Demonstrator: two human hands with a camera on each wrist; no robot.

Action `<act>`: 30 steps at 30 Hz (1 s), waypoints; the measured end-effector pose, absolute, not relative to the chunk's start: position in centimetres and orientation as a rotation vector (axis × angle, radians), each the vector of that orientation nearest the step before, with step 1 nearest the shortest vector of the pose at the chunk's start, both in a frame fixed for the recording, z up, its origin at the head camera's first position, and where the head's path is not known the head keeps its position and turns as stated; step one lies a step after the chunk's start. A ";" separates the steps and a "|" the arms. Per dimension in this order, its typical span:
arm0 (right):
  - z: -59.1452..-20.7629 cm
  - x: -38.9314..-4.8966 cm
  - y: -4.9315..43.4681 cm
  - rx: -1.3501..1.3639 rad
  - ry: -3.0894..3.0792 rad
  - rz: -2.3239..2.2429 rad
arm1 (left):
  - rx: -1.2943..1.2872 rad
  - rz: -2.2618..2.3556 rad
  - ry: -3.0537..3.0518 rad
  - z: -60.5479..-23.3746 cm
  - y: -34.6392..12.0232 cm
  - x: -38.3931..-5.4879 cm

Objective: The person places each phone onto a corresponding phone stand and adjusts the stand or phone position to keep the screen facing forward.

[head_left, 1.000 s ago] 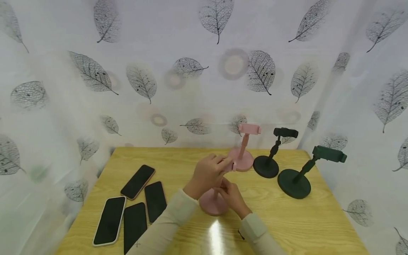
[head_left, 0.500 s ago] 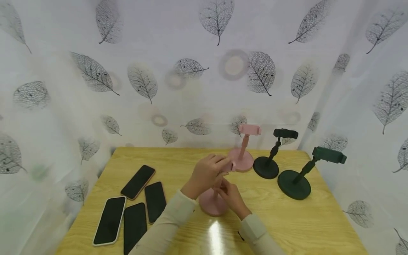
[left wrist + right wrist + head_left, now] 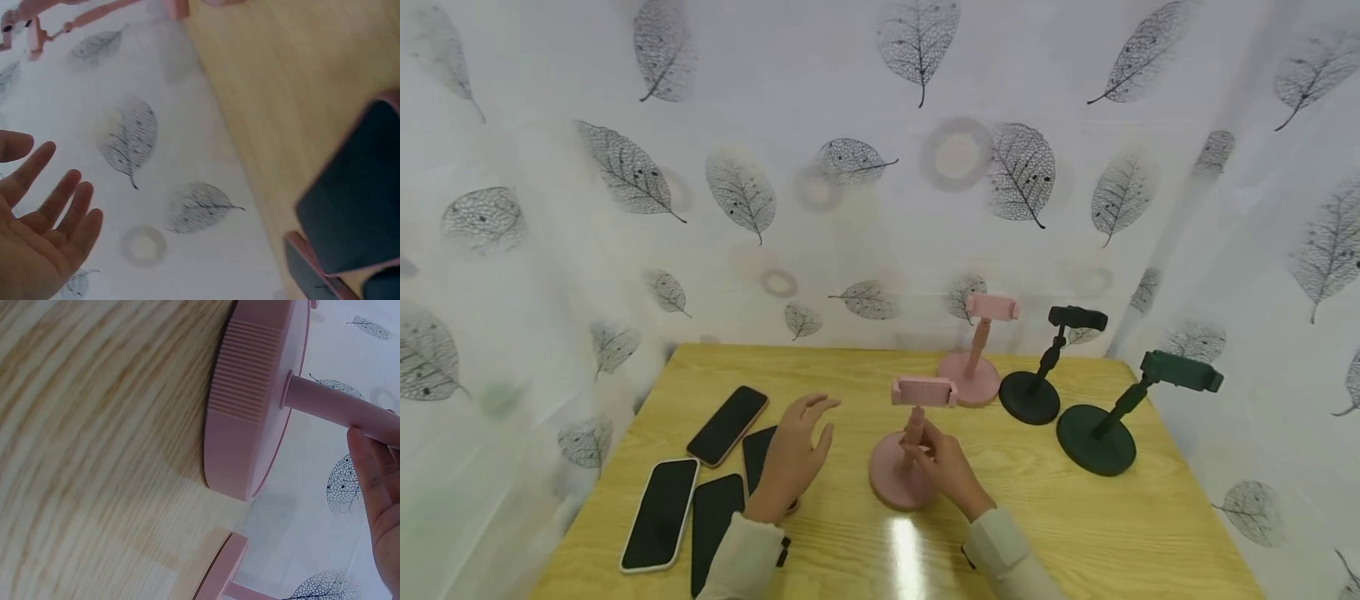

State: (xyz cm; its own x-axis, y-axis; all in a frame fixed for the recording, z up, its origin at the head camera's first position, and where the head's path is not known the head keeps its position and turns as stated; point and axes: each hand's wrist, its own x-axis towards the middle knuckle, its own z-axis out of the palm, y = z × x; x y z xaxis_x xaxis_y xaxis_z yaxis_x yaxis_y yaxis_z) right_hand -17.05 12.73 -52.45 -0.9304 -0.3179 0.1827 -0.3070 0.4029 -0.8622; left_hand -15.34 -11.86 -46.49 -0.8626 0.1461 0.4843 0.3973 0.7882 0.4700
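A pink phone stand [image 3: 891, 479] stands upright in the middle of the table, its holder level at the top. My right hand [image 3: 949, 472] pinches its stem between thumb and fingers just below the holder. In the right wrist view, the ribbed edge of the round base [image 3: 240, 394] rests on the wood, and fingers touch the stem [image 3: 337, 406]. My left hand [image 3: 793, 454] is raised apart from the stand, over a black-screened phone [image 3: 760, 446] that it partly covers. Its fingers [image 3: 62, 194] are spread and relaxed, with nothing in them.
Three more phones lie flat at the left: a tilted one [image 3: 727, 425], a white-framed one [image 3: 660, 517] and a black one [image 3: 715, 525]. At the back right stand another pink stand [image 3: 977, 367], a black stand [image 3: 1030, 397] and a dark green stand [image 3: 1097, 442]. A leaf-patterned curtain [image 3: 850, 233] surrounds the table.
My left hand has let go of the pink stand's holder and moved left towards the phones, uncovering the holder. My right hand stays at the stem.
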 end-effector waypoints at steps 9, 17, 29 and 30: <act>-51.5 -16.9 13.1 -0.485 2.676 -1.554 | 0.026 -0.711 -2.872 -51.4 -16.5 -13.7; -48.2 -15.8 12.6 -0.490 2.671 -1.525 | 0.094 -0.623 -3.141 -53.9 -17.3 -14.0; -52.8 -17.4 12.8 -0.536 2.645 -1.574 | 0.264 -0.691 -3.152 -55.3 -17.4 -14.2; -52.8 -17.4 12.8 -0.539 2.635 -1.579 | 0.300 -0.686 -3.146 -55.3 -17.4 -14.4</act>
